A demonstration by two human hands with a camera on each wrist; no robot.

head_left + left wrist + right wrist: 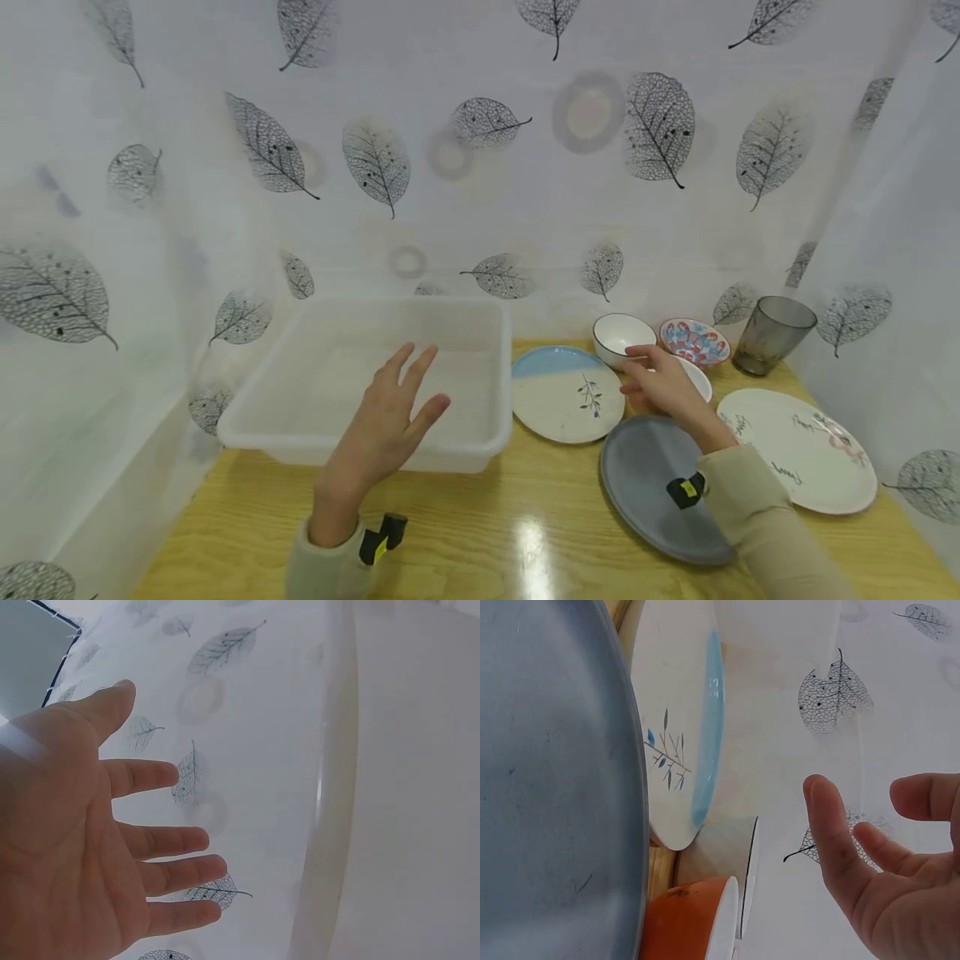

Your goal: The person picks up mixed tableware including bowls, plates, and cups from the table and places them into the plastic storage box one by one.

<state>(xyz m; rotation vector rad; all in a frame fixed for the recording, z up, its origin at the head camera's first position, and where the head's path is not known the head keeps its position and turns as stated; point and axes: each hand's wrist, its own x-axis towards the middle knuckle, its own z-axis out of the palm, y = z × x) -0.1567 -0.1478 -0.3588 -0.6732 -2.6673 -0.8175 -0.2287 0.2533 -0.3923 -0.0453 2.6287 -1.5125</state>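
Note:
My left hand (382,429) is raised over the front of a white plastic tub (450,450), its fingers spread and nothing in them. The left wrist view shows the bare palm (60,847) beside the tub's pale rim (330,787). Above the dishes hovers my right hand (663,385), fingers loosely bent and holding nothing. It partly covers a small bowl (697,379), whose outside is orange (686,922) in the right wrist view. Just behind stands a white bowl with a dark rim (618,329). A grey plate (641,479) lies below the right wrist.
A cream plate with a blue edge (551,408) lies between tub and bowls. Farther right are a red-and-blue patterned bowl (693,342), a smoky glass cup (772,333) and a floral oval plate (817,467). A leaf-printed curtain (480,192) encloses the wooden table (465,533).

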